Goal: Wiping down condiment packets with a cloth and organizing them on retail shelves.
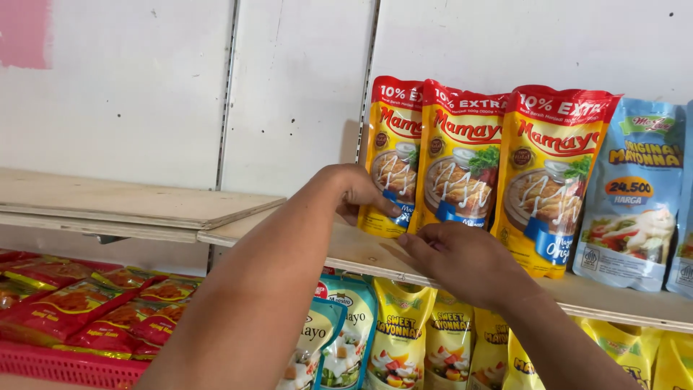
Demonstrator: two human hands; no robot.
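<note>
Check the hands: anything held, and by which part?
Left hand pinches the leftmost yellow pouch at its lower edge. Right hand touches the middle pouch's bottom; a closed grip cannot be told.

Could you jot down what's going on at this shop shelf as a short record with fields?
Place: wooden shelf against a white wall
Left hand: thumb on the leftmost yellow pouch
Right hand: fingertips at the base of the middle yellow pouch
Alongside: third yellow pouch, blue pouch
Below: more pouches, red sachets
</note>
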